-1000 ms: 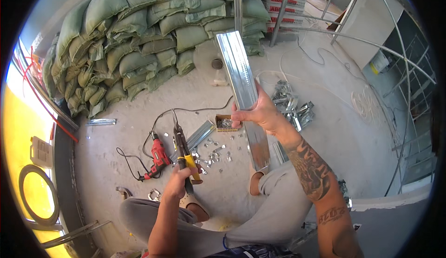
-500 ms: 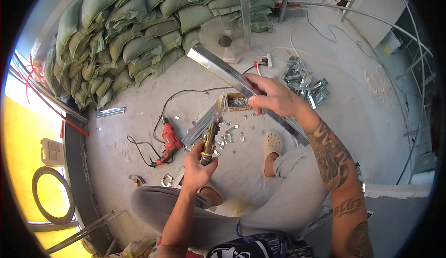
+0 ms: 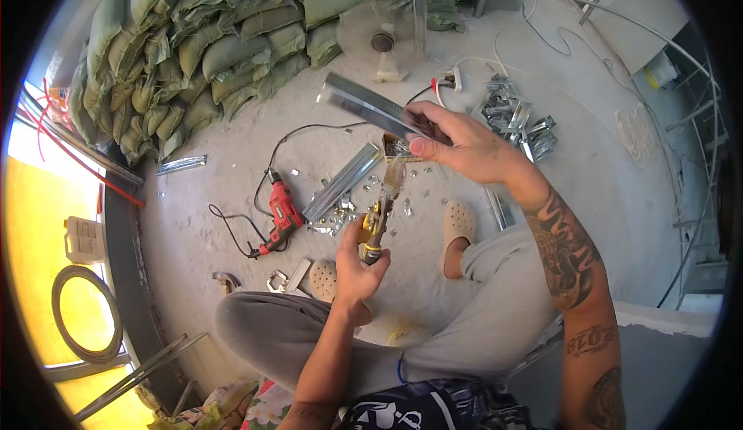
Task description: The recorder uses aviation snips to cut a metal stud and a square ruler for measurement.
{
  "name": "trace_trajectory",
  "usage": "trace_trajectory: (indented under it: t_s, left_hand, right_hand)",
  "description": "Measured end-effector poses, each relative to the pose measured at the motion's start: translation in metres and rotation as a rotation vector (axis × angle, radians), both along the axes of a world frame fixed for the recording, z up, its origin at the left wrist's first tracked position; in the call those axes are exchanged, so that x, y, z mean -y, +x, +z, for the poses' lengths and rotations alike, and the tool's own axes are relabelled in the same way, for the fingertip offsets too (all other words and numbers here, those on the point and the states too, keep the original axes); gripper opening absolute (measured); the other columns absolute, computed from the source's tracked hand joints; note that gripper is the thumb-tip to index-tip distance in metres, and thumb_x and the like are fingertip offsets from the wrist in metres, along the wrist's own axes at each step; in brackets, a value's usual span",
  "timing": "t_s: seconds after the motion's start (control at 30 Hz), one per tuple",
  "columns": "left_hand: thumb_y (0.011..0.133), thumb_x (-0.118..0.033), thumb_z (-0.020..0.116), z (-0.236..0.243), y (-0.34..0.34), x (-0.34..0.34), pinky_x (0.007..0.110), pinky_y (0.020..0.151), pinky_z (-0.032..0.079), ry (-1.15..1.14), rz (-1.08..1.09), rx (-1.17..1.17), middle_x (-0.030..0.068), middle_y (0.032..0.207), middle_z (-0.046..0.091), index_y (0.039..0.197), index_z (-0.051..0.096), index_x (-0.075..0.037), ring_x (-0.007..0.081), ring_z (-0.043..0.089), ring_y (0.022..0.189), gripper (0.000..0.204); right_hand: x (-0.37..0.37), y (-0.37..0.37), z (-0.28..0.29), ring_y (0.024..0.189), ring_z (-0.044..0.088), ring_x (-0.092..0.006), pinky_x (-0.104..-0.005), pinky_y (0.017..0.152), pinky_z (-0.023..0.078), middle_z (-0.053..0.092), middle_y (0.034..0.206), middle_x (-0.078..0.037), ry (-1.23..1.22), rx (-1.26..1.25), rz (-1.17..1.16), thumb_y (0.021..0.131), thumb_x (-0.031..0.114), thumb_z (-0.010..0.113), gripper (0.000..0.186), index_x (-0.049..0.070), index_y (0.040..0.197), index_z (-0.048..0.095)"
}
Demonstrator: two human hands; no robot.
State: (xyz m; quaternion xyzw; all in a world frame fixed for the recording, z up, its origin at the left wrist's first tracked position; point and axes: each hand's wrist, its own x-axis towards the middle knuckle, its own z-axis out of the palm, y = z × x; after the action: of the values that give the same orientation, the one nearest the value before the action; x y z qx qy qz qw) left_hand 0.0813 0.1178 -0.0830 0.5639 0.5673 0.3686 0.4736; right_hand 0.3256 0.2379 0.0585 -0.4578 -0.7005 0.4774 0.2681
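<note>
My left hand (image 3: 361,274) is closed around yellow-and-black snips (image 3: 376,227), their metal jaws pointing up, a little below my right hand (image 3: 457,150). My right hand grips a shiny metal channel (image 3: 362,103) that slants up to the left; its fingertips are partly hidden. Below lie a box of small metal parts (image 3: 398,143), another length of channel (image 3: 342,182) and scattered metal offcuts (image 3: 333,222). A red drill (image 3: 283,212) with a black cord rests on the floor to their left.
Green sacks (image 3: 224,43) are stacked behind, beside a pedestal fan (image 3: 382,43) and a metal post (image 3: 419,12). A pile of metal pieces (image 3: 526,132), cables (image 3: 635,136) and curved rails (image 3: 619,12) are on the right. A yellow panel (image 3: 35,236) and jug (image 3: 82,240) are left.
The channel in my right hand has tipped from near upright to a leftward slant. My left hand and the snips have moved right and a little up.
</note>
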Motion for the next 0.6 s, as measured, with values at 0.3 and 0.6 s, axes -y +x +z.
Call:
trace_trajectory:
  t_s: [0.3, 0.6]
  left_hand:
    - [0.072, -0.004, 0.071, -0.006, 0.001, 0.001, 0.036, 0.1, 0.044, 0.056, -0.018, 0.01, 0.0167, 0.118, 0.063, 0.138, 0.045, 0.008, 0.0258, 0.06, 0.111, 0.072]
    - [0.073, -0.004, 0.07, 0.001, 0.003, 0.003, 0.037, 0.106, 0.04, -0.091, -0.095, 0.121, 0.0161, 0.125, 0.06, 0.141, 0.045, 0.007, 0.0256, 0.056, 0.119, 0.073]
  right_hand:
    - [0.012, -0.002, 0.013, 0.073, 0.058, -0.028, -0.0375, 0.069, 0.047, 0.062, 0.086, -0.012, 0.397, 0.408, -0.002, 0.094, 0.04, 0.066, 0.047, 0.002, 0.118, 0.054]
    - [0.021, -0.004, 0.021, 0.068, 0.06, -0.0388, -0.0457, 0.064, 0.047, 0.06, 0.071, -0.016, 0.341, 0.477, 0.002, 0.094, 0.047, 0.063, 0.047, 0.002, 0.089, 0.052]
